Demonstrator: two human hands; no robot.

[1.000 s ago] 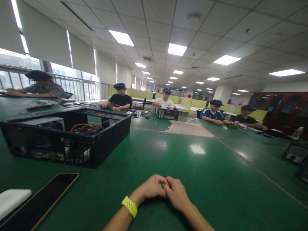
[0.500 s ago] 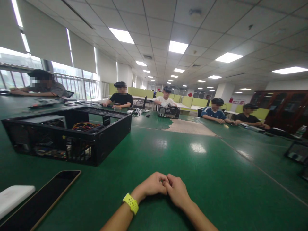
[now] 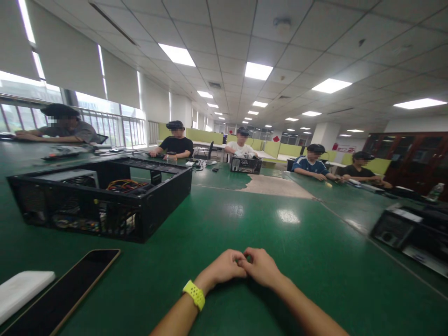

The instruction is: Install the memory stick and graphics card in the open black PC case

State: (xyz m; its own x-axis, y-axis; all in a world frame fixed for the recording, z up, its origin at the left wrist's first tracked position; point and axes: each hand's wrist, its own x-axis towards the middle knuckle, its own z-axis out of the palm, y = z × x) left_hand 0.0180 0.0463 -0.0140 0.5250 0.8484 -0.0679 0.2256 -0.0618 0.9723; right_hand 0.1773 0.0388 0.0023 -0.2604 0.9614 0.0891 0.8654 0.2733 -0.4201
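My left hand (image 3: 226, 268), with a yellow-green watch band (image 3: 194, 295) at its wrist, rests low over the green table (image 3: 315, 270). Its curled fingers meet those of my right hand (image 3: 262, 267). Both hands are closed at the fingertips, and whatever lies between them, if anything, is too small to make out. To the left of my hands is a phone-like dark slab (image 3: 65, 296) with a pale edge, beside a white flat block (image 3: 24, 291). Farther off on the left, an open black computer case (image 3: 143, 214) lies on its side with coloured cables (image 3: 128, 185) inside.
A second black computer case (image 3: 394, 228) stands at the right edge. Across the table, a person in white (image 3: 241, 147) sits behind another case (image 3: 245, 164). Several other people sit around the table. A bare beige patch (image 3: 280, 185) breaks the green surface.
The computer case at the right edge has come farther into view, moving leftward. My right hand has shifted slightly right and up, its fingers still meeting the left hand's.
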